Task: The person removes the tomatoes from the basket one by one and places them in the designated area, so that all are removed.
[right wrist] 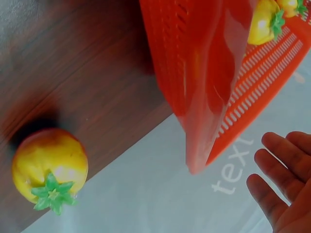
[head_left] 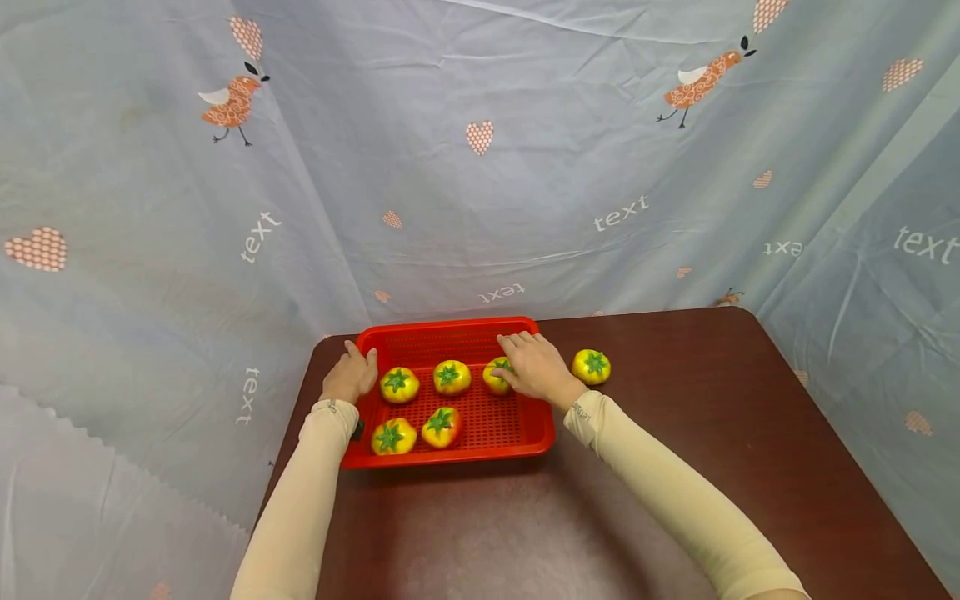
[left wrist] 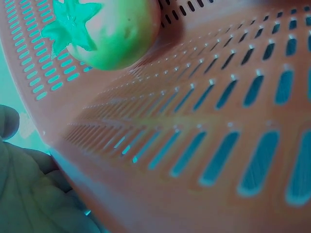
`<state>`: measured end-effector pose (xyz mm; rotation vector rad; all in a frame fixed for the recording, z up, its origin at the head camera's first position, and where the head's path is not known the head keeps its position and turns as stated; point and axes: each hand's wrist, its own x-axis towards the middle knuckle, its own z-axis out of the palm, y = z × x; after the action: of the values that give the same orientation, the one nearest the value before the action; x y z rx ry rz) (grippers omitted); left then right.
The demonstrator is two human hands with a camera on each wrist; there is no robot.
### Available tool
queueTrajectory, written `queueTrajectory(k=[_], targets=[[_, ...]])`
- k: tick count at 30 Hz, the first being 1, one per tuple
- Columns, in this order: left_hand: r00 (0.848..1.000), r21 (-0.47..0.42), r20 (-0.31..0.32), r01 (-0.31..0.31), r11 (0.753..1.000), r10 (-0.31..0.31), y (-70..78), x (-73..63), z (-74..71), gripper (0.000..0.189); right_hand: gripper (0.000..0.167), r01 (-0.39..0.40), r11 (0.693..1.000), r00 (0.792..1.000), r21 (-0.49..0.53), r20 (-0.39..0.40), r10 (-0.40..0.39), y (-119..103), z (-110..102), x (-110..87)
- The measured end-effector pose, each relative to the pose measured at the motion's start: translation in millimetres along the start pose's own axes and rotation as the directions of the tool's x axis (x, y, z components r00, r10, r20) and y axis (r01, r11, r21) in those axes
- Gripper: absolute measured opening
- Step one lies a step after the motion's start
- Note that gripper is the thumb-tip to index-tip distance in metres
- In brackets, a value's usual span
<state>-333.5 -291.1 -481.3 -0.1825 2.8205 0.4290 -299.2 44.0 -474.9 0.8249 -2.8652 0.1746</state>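
A red perforated plastic basket stands on the table, with several yellow-and-red tomato-like fruits inside, each topped by a green star-shaped calyx. My left hand is at the basket's left rim, fingers spread; in the left wrist view its fingers pass partly out of sight behind the basket wall. Over the basket's right side, my right hand has its fingers extended and partly covers one fruit. The right wrist view shows the right hand with straight fingers, holding nothing. Outside the basket, to its right, lies another fruit.
The dark brown wooden table extends to the right and toward me. A grey-blue curtain printed with birds and hearts hangs right behind the table's back edge and along its sides.
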Motion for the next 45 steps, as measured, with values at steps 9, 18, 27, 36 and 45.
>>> queueTrajectory(k=[9,18,27,36,45], targets=[[1.0,-0.002,0.009,0.0,1.0,0.0,-1.2,1.6,-0.4,0.073,0.064,0.013,1.0,1.0,-0.009,0.021,-0.013,-14,9,4.1],[1.0,-0.003,-0.002,-0.005,1.0,0.005,-3.8,3.6,0.3,0.074,0.065,0.063,0.998,0.994,-0.031,0.096,-0.06,-31,16,3.5],[1.0,0.011,0.017,-0.018,1.0,0.018,-3.6,0.9,-0.7,0.074,0.065,0.145,0.985,0.983,-0.097,0.129,-0.132,-42,14,2.0],[1.0,0.006,0.01,-0.015,1.0,0.015,-4.3,-0.6,-2.2,0.073,0.065,0.254,0.959,0.948,-0.127,0.23,-0.221,-63,11,11.4],[1.0,0.001,0.018,-0.023,1.0,0.023,-4.2,0.5,-1.2,0.074,0.066,0.337,0.923,0.897,-0.188,0.362,-0.254,-82,24,22.2]])
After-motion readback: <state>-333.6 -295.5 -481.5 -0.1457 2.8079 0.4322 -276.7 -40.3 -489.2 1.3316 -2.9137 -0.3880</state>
